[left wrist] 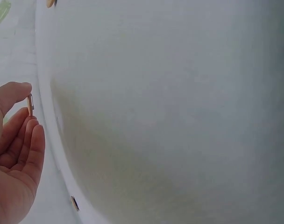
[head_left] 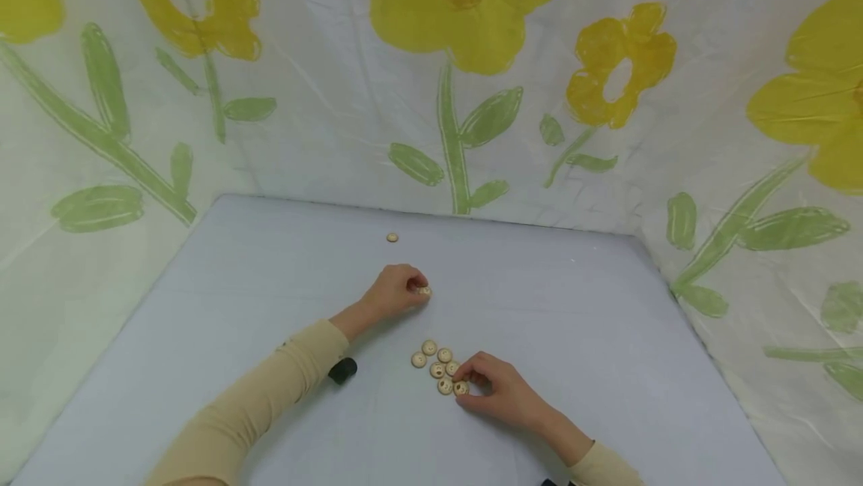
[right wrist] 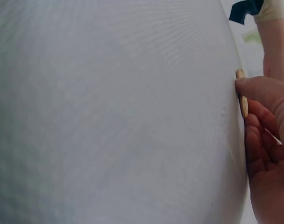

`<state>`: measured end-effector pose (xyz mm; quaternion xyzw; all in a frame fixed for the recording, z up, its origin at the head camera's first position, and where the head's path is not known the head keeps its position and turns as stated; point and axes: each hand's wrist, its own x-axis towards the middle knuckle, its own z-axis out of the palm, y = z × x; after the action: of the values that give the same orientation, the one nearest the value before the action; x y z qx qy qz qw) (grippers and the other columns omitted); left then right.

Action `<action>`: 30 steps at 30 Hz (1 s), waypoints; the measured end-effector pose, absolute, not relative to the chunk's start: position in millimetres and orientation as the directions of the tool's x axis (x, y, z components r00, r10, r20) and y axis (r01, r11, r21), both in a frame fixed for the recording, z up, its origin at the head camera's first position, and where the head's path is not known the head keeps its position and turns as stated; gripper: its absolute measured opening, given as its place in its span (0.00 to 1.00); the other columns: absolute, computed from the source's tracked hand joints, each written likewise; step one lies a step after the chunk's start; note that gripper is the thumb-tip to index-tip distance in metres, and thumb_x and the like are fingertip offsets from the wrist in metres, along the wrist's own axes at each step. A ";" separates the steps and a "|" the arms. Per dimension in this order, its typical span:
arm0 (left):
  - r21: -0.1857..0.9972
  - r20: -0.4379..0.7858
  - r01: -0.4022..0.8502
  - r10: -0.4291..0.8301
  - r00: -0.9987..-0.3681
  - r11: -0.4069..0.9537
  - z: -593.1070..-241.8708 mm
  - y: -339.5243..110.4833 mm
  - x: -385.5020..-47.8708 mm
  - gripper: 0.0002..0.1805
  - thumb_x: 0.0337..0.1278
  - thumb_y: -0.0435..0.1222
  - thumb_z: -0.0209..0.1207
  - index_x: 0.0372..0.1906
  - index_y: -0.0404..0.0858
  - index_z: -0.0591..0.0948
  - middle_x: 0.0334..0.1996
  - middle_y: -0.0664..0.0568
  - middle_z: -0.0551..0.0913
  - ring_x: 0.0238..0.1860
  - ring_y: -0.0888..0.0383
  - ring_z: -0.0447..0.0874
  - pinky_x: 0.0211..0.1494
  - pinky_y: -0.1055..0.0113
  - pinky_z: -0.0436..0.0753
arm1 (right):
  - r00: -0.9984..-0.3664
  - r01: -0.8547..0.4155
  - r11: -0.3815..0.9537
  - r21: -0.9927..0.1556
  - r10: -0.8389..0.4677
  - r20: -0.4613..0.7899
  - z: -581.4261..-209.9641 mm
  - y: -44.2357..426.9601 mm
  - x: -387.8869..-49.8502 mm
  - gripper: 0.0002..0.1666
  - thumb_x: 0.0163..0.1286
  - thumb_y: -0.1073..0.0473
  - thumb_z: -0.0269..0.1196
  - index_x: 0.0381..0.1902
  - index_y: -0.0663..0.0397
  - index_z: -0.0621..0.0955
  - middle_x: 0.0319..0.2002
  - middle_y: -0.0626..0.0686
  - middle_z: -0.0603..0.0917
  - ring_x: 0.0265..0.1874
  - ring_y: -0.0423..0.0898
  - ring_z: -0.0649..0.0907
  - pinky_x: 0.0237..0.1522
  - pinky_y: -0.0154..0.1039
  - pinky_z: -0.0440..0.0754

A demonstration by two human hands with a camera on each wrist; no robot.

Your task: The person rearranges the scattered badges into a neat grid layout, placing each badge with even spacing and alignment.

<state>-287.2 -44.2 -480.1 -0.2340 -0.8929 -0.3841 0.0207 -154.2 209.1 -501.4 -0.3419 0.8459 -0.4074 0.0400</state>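
Note:
In the head view my left hand (head_left: 398, 291) holds a small round wooden disc (head_left: 424, 290) between thumb and fingertips, above the table. Seen edge-on in the left wrist view, this disc (left wrist: 30, 105) has a thin clip-like part on one side. Closer to me lies a cluster of several pale wooden discs (head_left: 429, 348) with dark marks or holes in their faces. My right hand (head_left: 502, 389) pinches the disc (head_left: 461, 389) at the cluster's right end, which lies on the table. In the right wrist view the thumb covers part of a disc (right wrist: 244, 106).
One more wooden disc (head_left: 392, 237) lies alone near the table's far edge. The pale table (head_left: 573, 306) meets white walls (head_left: 323, 96) painted with yellow flowers. A black wrist device (head_left: 343, 371) sits beneath my left sleeve.

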 end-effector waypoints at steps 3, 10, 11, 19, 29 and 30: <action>0.680 0.222 0.433 0.397 -0.890 0.591 -478.8 -43.8 -291.9 0.08 0.50 0.33 0.70 0.36 0.35 0.85 0.31 0.51 0.83 0.33 0.58 0.77 0.39 0.65 0.77 | -0.765 -0.545 0.433 -0.718 -0.608 0.214 -497.0 207.6 -153.3 0.14 0.60 0.62 0.71 0.44 0.51 0.81 0.39 0.47 0.80 0.36 0.46 0.78 0.39 0.35 0.78; 0.685 0.191 0.397 0.375 -0.907 0.611 -480.1 -39.1 -302.9 0.08 0.52 0.34 0.69 0.37 0.35 0.85 0.30 0.51 0.81 0.33 0.58 0.76 0.39 0.64 0.76 | -0.765 -0.551 0.438 -0.711 -0.606 0.219 -497.5 206.5 -153.8 0.15 0.58 0.65 0.72 0.43 0.53 0.81 0.38 0.49 0.81 0.36 0.48 0.79 0.39 0.35 0.78; 0.683 0.190 0.392 0.368 -0.910 0.617 -480.6 -38.4 -304.7 0.09 0.52 0.34 0.69 0.37 0.35 0.85 0.30 0.51 0.81 0.33 0.58 0.76 0.39 0.64 0.76 | -0.763 -0.553 0.432 -0.713 -0.607 0.223 -493.2 205.1 -152.3 0.16 0.57 0.67 0.71 0.43 0.55 0.81 0.38 0.51 0.81 0.35 0.50 0.79 0.39 0.36 0.78; 0.679 0.203 0.378 0.335 -0.920 0.629 -483.3 -35.1 -318.2 0.09 0.52 0.34 0.68 0.38 0.34 0.85 0.32 0.50 0.82 0.34 0.57 0.77 0.40 0.62 0.77 | -0.766 -0.539 0.427 -0.726 -0.608 0.211 -465.6 199.3 -143.4 0.15 0.57 0.70 0.71 0.41 0.60 0.81 0.36 0.56 0.81 0.35 0.53 0.78 0.38 0.37 0.79; 0.665 0.212 0.370 0.311 -0.926 0.649 -489.1 -34.5 -332.1 0.11 0.51 0.33 0.68 0.39 0.33 0.85 0.32 0.48 0.82 0.35 0.55 0.78 0.41 0.62 0.77 | -0.757 -0.549 0.412 -0.727 -0.615 0.223 -465.9 198.7 -144.0 0.15 0.56 0.70 0.71 0.42 0.60 0.81 0.37 0.56 0.81 0.34 0.54 0.78 0.38 0.38 0.79; 0.668 0.207 0.364 0.308 -0.929 0.649 -488.9 -34.2 -332.9 0.11 0.51 0.33 0.67 0.40 0.33 0.85 0.32 0.48 0.82 0.35 0.55 0.77 0.41 0.61 0.77 | -0.756 -0.550 0.412 -0.727 -0.615 0.223 -466.0 198.5 -144.1 0.15 0.57 0.70 0.71 0.42 0.60 0.81 0.37 0.56 0.81 0.34 0.54 0.78 0.38 0.38 0.79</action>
<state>-332.9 -34.2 -488.9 -0.1851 -0.9073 -0.3757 0.0374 -144.1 198.5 -466.0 -0.3471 0.8393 -0.4165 0.0394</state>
